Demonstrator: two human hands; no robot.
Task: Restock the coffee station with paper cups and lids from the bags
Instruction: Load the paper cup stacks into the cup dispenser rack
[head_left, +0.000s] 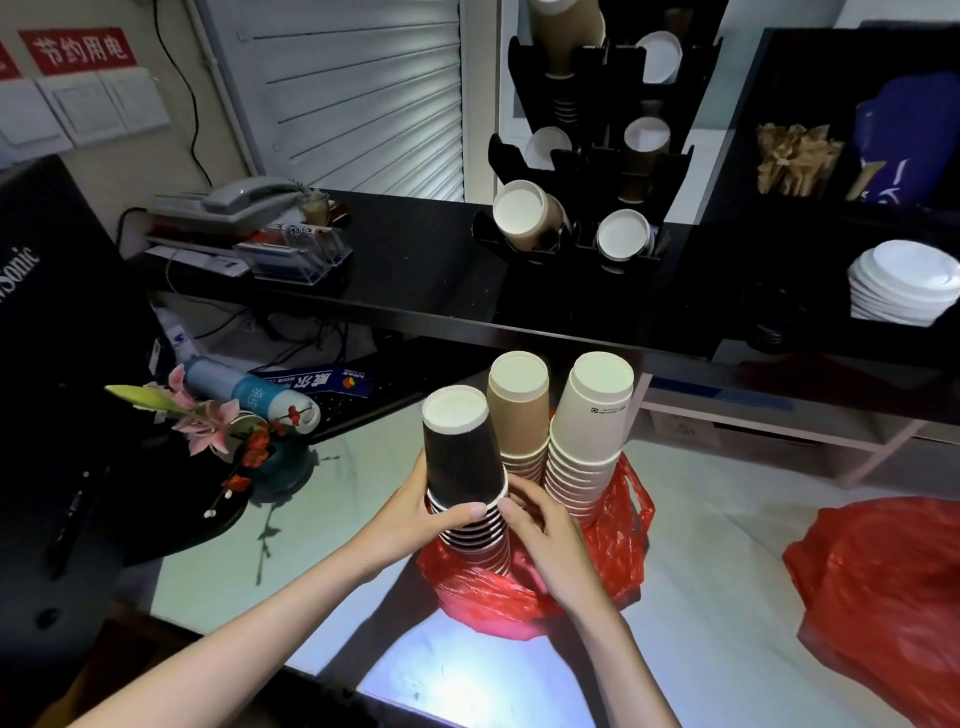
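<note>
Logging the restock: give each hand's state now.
Left hand: grips the black cup stack.
Right hand: fingers curled against the same stack, apparently holding it.

Two bare forearms reach in from the near edge, angled toward the middle of the scene. The left hand (415, 512) is raised, its thumb curled across the near side of a stack of black cups (465, 467) and its fingers wrapped behind it. The right hand (545, 525) sits just right of the left, palm down, fingers curled against the lower rims of the same stack. The thumbs are close together, not quite touching.
</note>
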